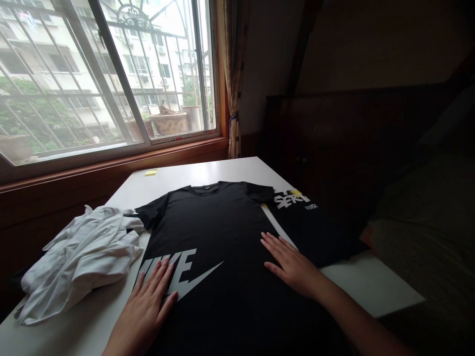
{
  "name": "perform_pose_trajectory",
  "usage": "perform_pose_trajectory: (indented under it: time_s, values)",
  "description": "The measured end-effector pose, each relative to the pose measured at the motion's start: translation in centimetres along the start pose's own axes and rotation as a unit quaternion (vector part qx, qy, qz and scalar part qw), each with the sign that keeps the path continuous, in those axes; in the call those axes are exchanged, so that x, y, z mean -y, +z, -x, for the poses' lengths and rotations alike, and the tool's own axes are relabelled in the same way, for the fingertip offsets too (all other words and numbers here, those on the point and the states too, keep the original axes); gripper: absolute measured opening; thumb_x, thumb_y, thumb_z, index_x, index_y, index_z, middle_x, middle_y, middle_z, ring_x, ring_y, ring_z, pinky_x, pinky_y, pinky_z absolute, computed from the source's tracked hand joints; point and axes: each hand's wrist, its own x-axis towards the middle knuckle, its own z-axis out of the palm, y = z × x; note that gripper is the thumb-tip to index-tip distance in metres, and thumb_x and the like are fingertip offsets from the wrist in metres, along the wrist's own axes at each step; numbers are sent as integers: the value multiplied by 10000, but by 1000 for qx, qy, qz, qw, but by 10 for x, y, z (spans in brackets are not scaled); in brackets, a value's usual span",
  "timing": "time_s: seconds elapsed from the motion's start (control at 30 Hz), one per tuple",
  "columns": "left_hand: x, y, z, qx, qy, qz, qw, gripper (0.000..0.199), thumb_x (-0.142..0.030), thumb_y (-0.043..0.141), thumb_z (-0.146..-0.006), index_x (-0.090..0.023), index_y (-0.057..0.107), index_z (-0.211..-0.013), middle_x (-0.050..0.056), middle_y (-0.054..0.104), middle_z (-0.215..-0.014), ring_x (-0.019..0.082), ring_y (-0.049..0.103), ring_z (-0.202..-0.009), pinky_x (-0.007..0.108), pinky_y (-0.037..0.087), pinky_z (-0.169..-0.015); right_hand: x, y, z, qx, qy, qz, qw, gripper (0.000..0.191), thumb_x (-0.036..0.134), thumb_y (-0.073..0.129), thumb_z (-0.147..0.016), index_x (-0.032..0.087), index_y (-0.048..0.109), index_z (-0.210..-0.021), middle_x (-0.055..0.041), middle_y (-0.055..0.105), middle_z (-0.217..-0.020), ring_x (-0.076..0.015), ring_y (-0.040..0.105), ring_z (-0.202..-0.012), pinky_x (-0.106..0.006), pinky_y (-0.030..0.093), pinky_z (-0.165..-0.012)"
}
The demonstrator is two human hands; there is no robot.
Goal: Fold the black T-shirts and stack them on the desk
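Note:
A black T-shirt (pixel 218 222) with a grey printed logo lies spread out flat, its collar toward the far side of the white table (pixel 237 168). My left hand (pixel 148 296) rests flat on the logo at the shirt's left side, fingers stretched out. On the shirt's right edge lies my right hand (pixel 289 262), palm down with its fingers extended. Neither hand grips the cloth. The shirt's lower part runs out of view between my forearms.
A crumpled white garment (pixel 89 252) lies on the table's left. To the right is another dark garment (pixel 308 227) with white and yellow print. A yellow slip (pixel 151 172) lies at the far left. Beyond are a barred window (pixel 148 74) and a tied curtain (pixel 234 89).

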Motion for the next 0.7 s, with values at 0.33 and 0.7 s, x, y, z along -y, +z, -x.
perform_pose_trajectory:
  time_s: [0.33, 0.7]
  values:
    - [0, 3, 0, 3, -25, -4, 1000, 720, -518, 415, -1022, -289, 74, -1613, 31, 299, -1633, 267, 353, -1469, 484, 308, -1177, 1, -2, -1, 12, 4, 7, 1000, 651, 559, 364, -1028, 289, 207, -1600, -19, 190, -1662, -238, 199, -1527, -476, 220, -1252]
    - [-1, 2, 1, -5, -27, 1, 1000, 720, -501, 430, -1024, -296, 71, -1613, 38, 313, -1629, 277, 371, -1459, 488, 327, -1173, 2, -4, -1, 12, 8, -21, 1000, 625, 544, 387, -1026, 303, 255, -1587, -19, 220, -1656, -254, 220, -1520, -499, 230, -1246]
